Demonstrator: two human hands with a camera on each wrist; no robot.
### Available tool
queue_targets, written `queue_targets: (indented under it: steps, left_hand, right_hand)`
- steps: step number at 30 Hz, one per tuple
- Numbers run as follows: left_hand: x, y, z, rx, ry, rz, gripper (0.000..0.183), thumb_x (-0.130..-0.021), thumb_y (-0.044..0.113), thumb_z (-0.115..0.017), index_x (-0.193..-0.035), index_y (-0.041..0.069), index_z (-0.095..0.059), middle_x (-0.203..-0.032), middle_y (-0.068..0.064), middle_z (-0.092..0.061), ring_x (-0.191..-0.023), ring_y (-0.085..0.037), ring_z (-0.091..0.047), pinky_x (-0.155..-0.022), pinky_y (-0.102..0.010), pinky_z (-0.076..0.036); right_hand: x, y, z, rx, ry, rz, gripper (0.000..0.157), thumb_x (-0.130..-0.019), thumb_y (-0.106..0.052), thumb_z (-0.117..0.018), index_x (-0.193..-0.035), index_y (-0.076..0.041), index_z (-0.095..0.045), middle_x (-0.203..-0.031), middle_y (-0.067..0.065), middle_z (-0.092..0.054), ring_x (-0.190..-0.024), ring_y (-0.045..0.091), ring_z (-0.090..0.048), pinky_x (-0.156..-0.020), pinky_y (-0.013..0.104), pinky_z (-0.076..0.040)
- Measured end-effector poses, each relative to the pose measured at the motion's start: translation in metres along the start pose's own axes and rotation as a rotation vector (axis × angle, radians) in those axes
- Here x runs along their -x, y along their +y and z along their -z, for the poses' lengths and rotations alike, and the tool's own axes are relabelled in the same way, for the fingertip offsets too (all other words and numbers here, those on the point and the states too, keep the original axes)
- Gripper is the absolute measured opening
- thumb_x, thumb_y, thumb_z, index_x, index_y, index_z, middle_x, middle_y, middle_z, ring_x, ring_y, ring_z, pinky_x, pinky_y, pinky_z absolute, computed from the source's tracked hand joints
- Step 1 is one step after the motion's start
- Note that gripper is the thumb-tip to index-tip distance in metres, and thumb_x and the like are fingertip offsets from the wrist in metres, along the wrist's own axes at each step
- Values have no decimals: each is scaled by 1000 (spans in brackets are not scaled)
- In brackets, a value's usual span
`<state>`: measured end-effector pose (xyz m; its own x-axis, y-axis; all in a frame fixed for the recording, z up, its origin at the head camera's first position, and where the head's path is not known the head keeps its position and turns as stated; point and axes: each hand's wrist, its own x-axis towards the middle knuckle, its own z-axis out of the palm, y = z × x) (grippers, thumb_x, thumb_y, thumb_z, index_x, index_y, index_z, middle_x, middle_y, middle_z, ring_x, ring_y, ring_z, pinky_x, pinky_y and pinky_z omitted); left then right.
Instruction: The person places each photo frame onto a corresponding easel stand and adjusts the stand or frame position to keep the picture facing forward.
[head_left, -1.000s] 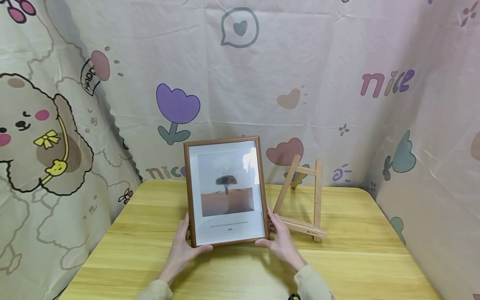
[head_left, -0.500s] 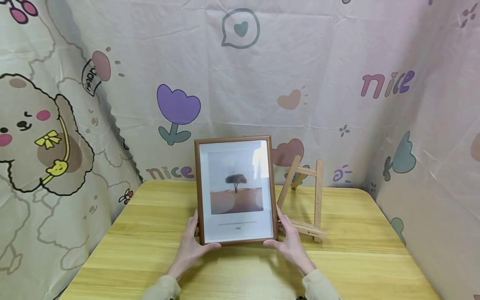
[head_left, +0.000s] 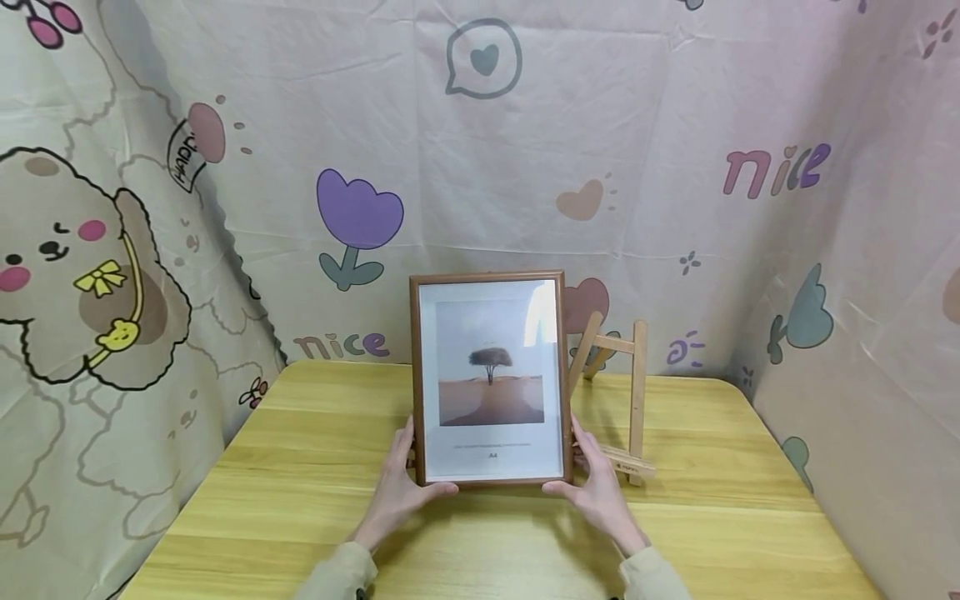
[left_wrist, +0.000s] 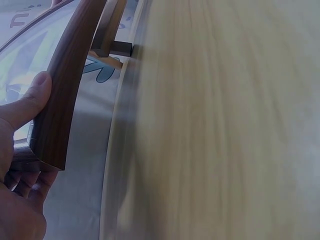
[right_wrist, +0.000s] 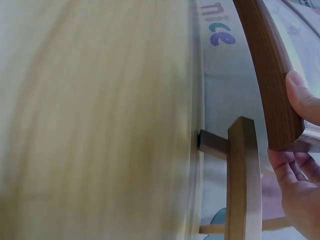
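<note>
A: Here's the picture frame (head_left: pixel 491 375), squarely between the fingers of two hands and raised off the wooden table (head_left: pixel 262 500) beneath them!

B: And a tidy hold it is. The left hand (head_left: pixel 397 485) grips one lower corner, thumb across the front, fingers curled behind; the right hand (head_left: pixel 600 489) mirrors it on the opposite corner.

A: What about the easel (head_left: pixel 637 400)?

B: Just beyond the right fingers, partly hidden by the frame, with its ledge near the knuckles.

A: How does that frame handle, then?

B: Stiff all through, one would judge, and of moderate weight, likely top-heavy above those low fingers. The brown rim looks smooth enough to slide if the pinch slackens.

A: And that glare above the thumbs?

B: A shiny pane; glass or plastic, nobody can tell, so treat it as fragile. Best grip: the rim's sides and lower corners, thumbs light, no pressing mid-pane.
</note>
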<state>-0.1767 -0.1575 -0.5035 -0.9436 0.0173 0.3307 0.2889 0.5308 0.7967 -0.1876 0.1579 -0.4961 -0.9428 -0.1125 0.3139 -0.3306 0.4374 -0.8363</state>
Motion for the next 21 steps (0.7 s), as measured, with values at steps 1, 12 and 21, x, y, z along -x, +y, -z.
queue_targets:
  steps: [1, 12, 21]
  left_hand:
    - [-1, 0, -1, 2, -3, -1, 131, -64, 31, -96, -162, 9, -14, -153, -22, -40, -139, -45, -43, -109, -67, -40]
    - [-7, 3, -14, 33, -1, -59, 132, -61, 35, -97, -163, 17, -15, -142, -12, -49, -127, -28, -52, -103, -52, -51]
    - [-11, 8, -22, 84, -16, -91, 130, -62, 31, -97, -163, 17, -17, -142, -13, -49, -125, -29, -52, -95, -31, -54]
  right_hand:
    - [0, 1, 1, -2, 4, 2, 117, -62, -5, -91, -160, -9, -27, -134, 17, -55, -119, 35, -61, -104, 32, -53]
    - [5, 4, 13, 36, 26, 10, 118, -63, -8, -91, -161, -14, -26, -137, 20, -52, -118, 36, -61, -103, 27, -53]
    - [7, 10, 23, 65, 60, 41, 118, -62, -8, -92, -160, -11, -26, -134, 19, -54, -119, 27, -59, -101, 18, -51]
